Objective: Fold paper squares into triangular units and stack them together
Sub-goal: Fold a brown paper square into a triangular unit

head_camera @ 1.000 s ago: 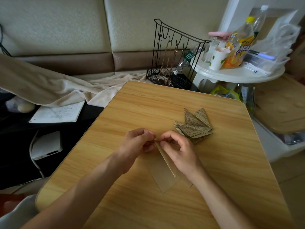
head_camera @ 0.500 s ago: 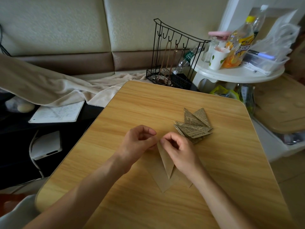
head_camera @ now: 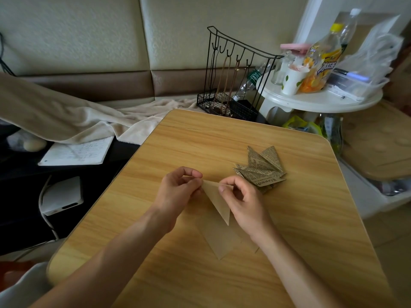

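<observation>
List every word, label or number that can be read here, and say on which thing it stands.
Folded newspaper-print units: dense print, too small to read.
Orange drink bottle: slanted brand lettering, blurred.
Green-labelled bottle: label text unreadable.
Open notebook: handwriting, illegible.

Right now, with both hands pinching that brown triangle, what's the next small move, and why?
Probably lay the brown triangle flat on the table and press its fold. The left hand and right hand pinch its top corners, holding it raised, apart from the folded newsprint stack.
</observation>
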### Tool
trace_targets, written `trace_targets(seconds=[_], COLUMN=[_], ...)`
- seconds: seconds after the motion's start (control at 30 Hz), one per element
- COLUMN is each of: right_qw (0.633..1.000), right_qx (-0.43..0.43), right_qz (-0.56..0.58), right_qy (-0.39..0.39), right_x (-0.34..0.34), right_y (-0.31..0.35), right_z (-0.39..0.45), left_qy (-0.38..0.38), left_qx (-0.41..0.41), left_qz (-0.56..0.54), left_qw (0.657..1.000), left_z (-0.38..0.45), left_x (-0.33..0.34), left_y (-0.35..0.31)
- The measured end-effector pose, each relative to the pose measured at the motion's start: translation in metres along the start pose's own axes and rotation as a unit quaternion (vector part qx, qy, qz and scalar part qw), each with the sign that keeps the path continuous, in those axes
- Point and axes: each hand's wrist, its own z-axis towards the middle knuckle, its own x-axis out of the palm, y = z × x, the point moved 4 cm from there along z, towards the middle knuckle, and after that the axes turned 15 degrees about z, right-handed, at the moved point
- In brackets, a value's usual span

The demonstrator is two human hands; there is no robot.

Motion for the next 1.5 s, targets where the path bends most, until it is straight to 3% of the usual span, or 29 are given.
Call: trace_targets(seconds=[0.3, 0.5, 0.67, 0.77, 1.13, 1.5], right_qw=[1.0, 1.0, 0.999, 0.995, 1.0, 0.999], right_qx=[0.001, 0.014, -0.05, -0.085, 0.008, 0.033], right_qz=[-0.012, -0.015, 0.009, -0.042, 0.0, 0.04], right_qy=[-0.021, -0.022, 0.009, 0.022, 0.009, 0.008], right_x=[-0.001, -0.001, 0.003, 0.003, 0.002, 0.002], right_y=[0.002, 0.003, 0.011, 0.011, 0.002, -0.002], right_z=[0.001, 0.0, -0.003, -0.003, -0.001, -0.001], left_qy=[0.06, 0.031, 0.016, 0.019, 0.031, 0.026], left_qx=[0.03, 0.039, 0.035, 0.032, 0.015, -0.016], left_qz=[0.035, 0.054, 0.053, 0.035, -0.017, -0.042], left_qw=[0.997, 0.997, 0.998, 0.999, 0.999, 0.999], left_z=[-0.005, -0.001, -0.001, -0.002, -0.001, 0.001], left_x=[0.006, 0.005, 0.003, 0.003, 0.005, 0.007], left_y=[-0.001, 0.001, 0.001, 0.0, 0.001, 0.003])
